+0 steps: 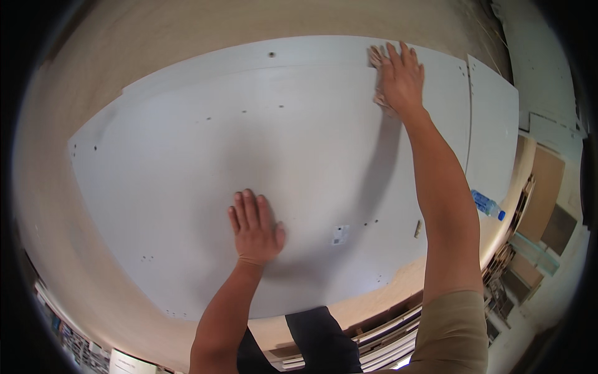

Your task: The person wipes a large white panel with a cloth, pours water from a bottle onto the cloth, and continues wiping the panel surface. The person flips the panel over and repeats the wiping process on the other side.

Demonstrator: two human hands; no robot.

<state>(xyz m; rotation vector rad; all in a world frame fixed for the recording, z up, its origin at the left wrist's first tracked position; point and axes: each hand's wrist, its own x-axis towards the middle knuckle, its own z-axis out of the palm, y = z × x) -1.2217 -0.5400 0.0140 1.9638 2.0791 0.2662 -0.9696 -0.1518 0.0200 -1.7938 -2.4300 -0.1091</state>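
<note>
A large white panel (308, 154) with several small drilled holes lies flat before me. My right hand (402, 77) presses a crumpled pinkish cloth (377, 57) against its far right part, near the far edge. Much of the cloth is hidden under the palm and fingers. Palm down, my left hand (257, 229) rests on the near middle of the panel with nothing in it. A small label (340, 235) with print on it sticks to the surface, to the right of the left hand.
The panel lies on a tan work surface (261, 18). At right are another white panel (490, 117) and a plastic bottle (487, 204) with a blue cap, lying on its side. Stacked boards (387, 341) sit below the near edge. More board pieces (542, 187) stand at far right.
</note>
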